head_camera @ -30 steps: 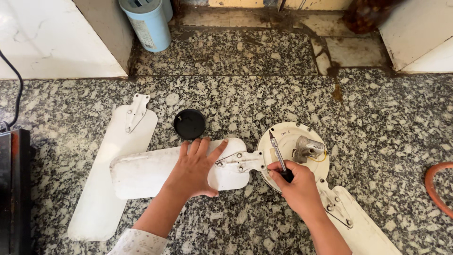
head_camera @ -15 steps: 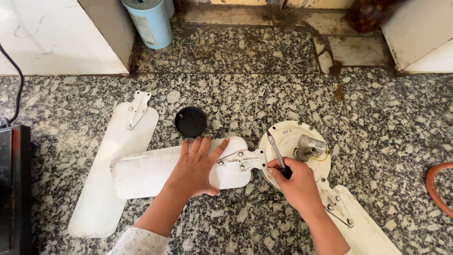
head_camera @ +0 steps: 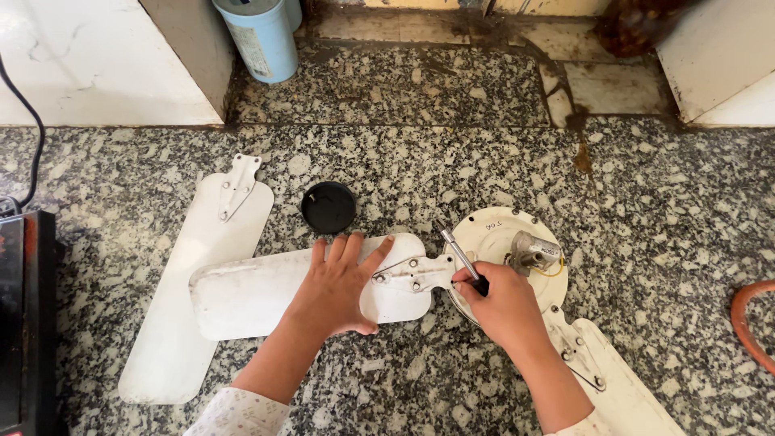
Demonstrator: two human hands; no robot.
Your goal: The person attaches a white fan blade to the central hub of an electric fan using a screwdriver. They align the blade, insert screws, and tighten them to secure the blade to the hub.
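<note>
Nearest the camera, a white fan blade (head_camera: 626,400) is seen at the lower right, its metal bracket bolted to the round white motor housing (head_camera: 508,242). The right hand (head_camera: 500,307) is closed around the dark handle of a screwdriver (head_camera: 462,261), whose metal shaft is tilted up and to the left over the housing's left edge. The left hand (head_camera: 335,291) is laid flat, fingers spread open, on a second fan blade (head_camera: 250,291), which lies across the speckled granite table (head_camera: 420,161) with its bracket (head_camera: 412,273) touching the housing. A third blade (head_camera: 194,282) lies loose beneath it, at the left. A black round cap (head_camera: 328,207) rests just beyond the left hand's fingertips. Farthest back, a light blue cylindrical container (head_camera: 258,36) stands by the wall.
</note>
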